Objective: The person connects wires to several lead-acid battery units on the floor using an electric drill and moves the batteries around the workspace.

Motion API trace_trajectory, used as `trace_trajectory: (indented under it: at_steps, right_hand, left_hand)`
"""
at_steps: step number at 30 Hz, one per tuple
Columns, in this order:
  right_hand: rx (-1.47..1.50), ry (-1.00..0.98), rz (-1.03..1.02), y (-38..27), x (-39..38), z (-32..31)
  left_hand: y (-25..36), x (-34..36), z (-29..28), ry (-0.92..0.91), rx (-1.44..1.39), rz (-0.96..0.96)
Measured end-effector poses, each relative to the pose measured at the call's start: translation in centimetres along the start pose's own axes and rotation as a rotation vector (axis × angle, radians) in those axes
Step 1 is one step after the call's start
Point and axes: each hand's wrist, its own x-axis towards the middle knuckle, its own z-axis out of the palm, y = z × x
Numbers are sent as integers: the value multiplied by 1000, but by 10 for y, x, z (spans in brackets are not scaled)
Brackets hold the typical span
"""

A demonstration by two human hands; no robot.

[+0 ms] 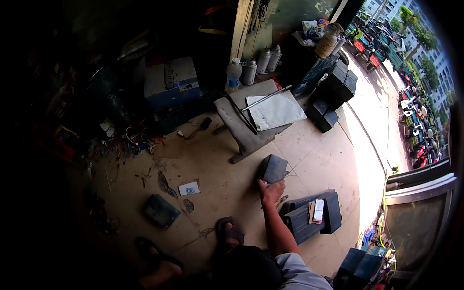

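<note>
My right hand (272, 192) reaches forward over the tiled floor, its fingers closed on the near end of a dark grey, box-shaped battery (274, 168). The battery is tilted, and its underside is hidden from me. Right of my forearm lie dark battery cases (303, 226), with a small white-and-brown card (316, 211) on top. Another dark battery (162, 211) sits on the floor to the left, near my sandalled feet. My left hand does not show.
Ahead stands a low stool (227, 113) with a paper pad (275, 110) and metal rods on it. Behind it are spray cans (264, 60) and a plastic bottle (234, 73). Loose wires (140, 137) lie at left. Stacked dark batteries (340, 82) stand by the sunlit doorway.
</note>
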Motion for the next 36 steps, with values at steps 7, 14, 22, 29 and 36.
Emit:
trace_trajectory:
  at_steps: [7, 14, 22, 29, 36]
  right_hand:
    - [0, -132, 62, -31, 3, -25]
    - [82, -151, 57, -34, 22, -22]
    - [-50, -48, -255, 6, -7, -16]
    - [-6, 39, -169, 8, 33, 7]
    - [231, 250, -205, -12, 245, -17]
  left_hand:
    - [104, -18, 1, -43, 406, -96]
    - [51, 3, 6, -81, 339, -58]
    - [84, 8, 13, -147, 348, -49]
    - [74, 26, 14, -174, 282, 34]
    - [79, 19, 14, -114, 599, 259]
